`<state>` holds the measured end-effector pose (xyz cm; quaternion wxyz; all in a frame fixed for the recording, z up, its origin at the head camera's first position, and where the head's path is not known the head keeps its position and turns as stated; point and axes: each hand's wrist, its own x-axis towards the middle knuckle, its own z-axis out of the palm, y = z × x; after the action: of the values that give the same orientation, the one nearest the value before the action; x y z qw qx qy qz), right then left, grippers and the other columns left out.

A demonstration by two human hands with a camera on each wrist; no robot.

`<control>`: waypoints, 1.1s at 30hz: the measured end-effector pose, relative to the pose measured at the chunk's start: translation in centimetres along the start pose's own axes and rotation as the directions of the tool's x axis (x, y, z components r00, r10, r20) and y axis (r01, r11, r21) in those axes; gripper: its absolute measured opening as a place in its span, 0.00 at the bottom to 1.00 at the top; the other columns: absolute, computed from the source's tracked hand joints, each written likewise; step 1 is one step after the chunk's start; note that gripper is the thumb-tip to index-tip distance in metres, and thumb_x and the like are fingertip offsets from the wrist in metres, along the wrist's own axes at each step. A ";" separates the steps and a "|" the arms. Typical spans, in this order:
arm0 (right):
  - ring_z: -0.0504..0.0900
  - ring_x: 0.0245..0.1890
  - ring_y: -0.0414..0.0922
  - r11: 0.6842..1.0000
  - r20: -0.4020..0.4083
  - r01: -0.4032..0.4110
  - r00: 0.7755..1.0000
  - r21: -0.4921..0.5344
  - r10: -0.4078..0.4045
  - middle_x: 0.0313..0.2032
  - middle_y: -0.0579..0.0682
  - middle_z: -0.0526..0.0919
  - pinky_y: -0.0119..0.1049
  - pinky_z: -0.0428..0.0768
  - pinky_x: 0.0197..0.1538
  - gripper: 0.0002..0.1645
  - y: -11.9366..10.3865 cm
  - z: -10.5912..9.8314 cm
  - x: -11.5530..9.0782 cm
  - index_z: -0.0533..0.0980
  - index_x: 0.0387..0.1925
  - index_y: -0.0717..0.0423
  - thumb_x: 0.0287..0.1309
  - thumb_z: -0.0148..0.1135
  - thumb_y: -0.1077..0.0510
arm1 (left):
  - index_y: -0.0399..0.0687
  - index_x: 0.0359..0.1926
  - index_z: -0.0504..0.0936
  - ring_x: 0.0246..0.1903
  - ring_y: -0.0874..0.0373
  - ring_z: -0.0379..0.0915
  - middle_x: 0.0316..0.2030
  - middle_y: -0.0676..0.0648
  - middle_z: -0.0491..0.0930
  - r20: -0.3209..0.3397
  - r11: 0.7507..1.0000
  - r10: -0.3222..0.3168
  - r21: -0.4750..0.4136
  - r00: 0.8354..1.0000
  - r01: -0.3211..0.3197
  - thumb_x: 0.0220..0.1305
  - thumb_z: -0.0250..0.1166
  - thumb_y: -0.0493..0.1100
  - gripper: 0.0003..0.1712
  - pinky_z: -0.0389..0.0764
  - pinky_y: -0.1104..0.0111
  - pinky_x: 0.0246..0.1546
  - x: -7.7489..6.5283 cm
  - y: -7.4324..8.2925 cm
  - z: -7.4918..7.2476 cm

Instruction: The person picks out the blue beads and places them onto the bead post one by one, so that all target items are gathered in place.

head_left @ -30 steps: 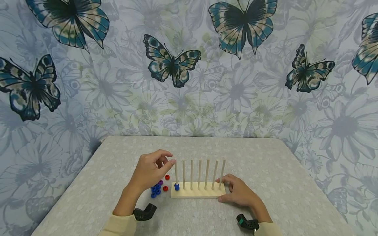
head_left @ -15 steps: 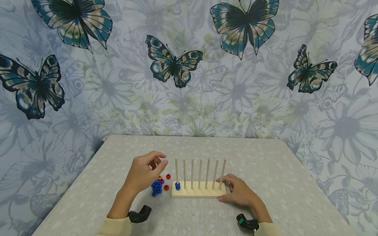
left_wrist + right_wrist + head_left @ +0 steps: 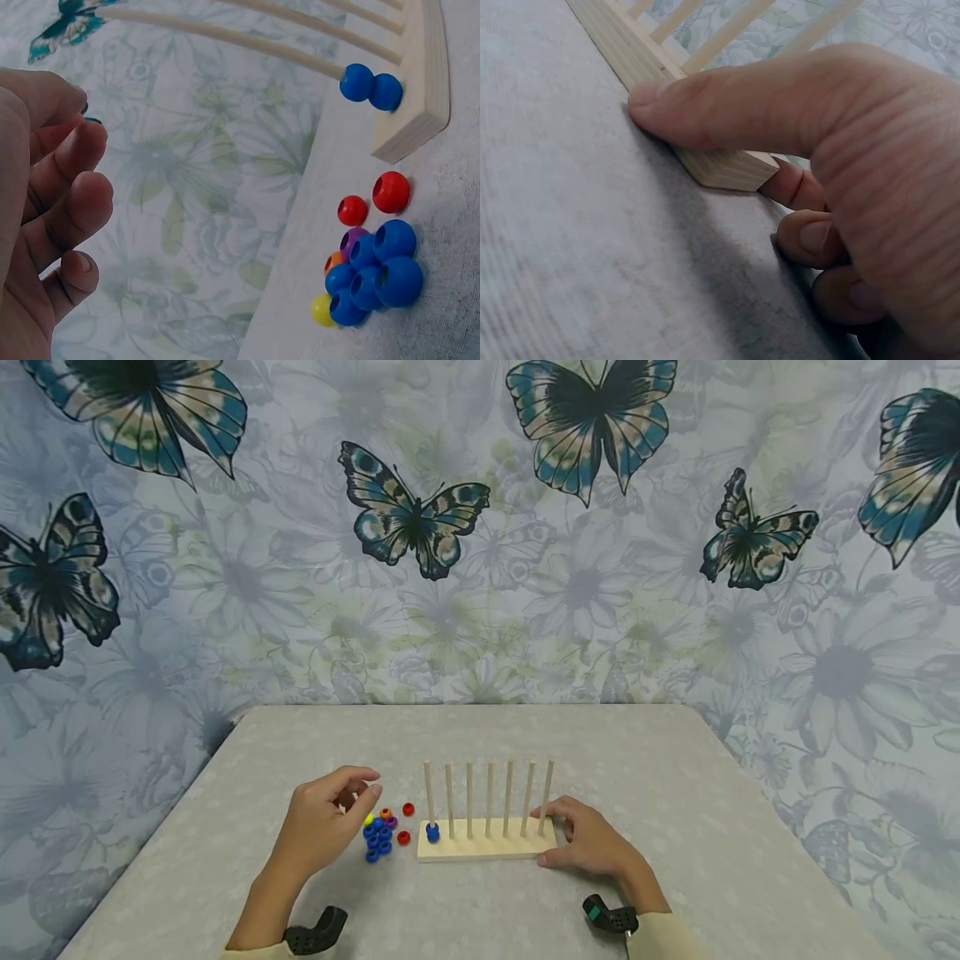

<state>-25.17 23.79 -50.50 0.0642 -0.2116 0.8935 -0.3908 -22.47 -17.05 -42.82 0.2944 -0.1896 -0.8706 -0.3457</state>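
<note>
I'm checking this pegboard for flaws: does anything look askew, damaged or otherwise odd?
One thing: the end peg carrying two blue beads looks bowed in the left wrist view. In the head view it looks straight, so that is probably lens distortion. I see no plain damage to the wooden base.

Teal, black and cream butterflies (image 3: 417, 520) adorn a pale blue-grey floral wall (image 3: 540, 618) behind a light, faintly patterned counter (image 3: 465, 910).

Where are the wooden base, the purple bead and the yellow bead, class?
Wooden base (image 3: 486, 847), head view: its top face.
Purple bead (image 3: 355, 237), left wrist view: its visible side.
Yellow bead (image 3: 323, 310), left wrist view: its visible side.
</note>
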 end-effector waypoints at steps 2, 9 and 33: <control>0.66 0.25 0.35 1.000 0.002 0.006 1.000 0.001 -0.006 0.43 0.41 0.76 0.30 0.70 0.30 0.36 -0.2 0.1 0.4 0.78 0.57 0.35 0.44 0.80 0.40 | 0.54 0.43 0.85 0.19 0.69 0.66 0.24 0.62 0.79 -0.016 1.000 -0.005 0.007 1.000 0.005 0.61 0.72 0.39 0.09 0.70 0.74 0.18 -0.2 -0.5 -0.4; 0.67 0.26 0.36 1.000 -0.011 -0.019 1.000 -0.006 0.018 0.43 0.39 0.76 0.31 0.71 0.30 0.36 -0.3 -0.1 0.7 0.78 0.56 0.31 0.41 0.81 0.39 | 0.53 0.46 0.85 0.19 0.68 0.68 0.31 0.59 0.82 0.014 0.998 -0.065 -0.006 0.998 0.065 0.63 0.71 0.41 0.11 0.73 0.73 0.19 -0.6 -1.4 -0.6; 0.67 0.27 0.37 1.000 -0.002 -0.023 1.000 0.001 0.023 0.41 0.41 0.76 0.31 0.70 0.30 0.36 -0.4 0.4 0.5 0.78 0.56 0.32 0.42 0.81 0.39 | 0.55 0.51 0.84 0.20 0.65 0.68 0.38 0.56 0.83 0.173 0.967 -0.253 0.018 0.952 0.254 0.69 0.65 0.52 0.14 0.73 0.72 0.22 -2.7 -3.7 -0.6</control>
<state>-25.36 23.06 -50.40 0.0680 -0.2007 0.8959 -0.3906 -22.15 -20.33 -46.01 0.1699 -0.1064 -0.9093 -0.3647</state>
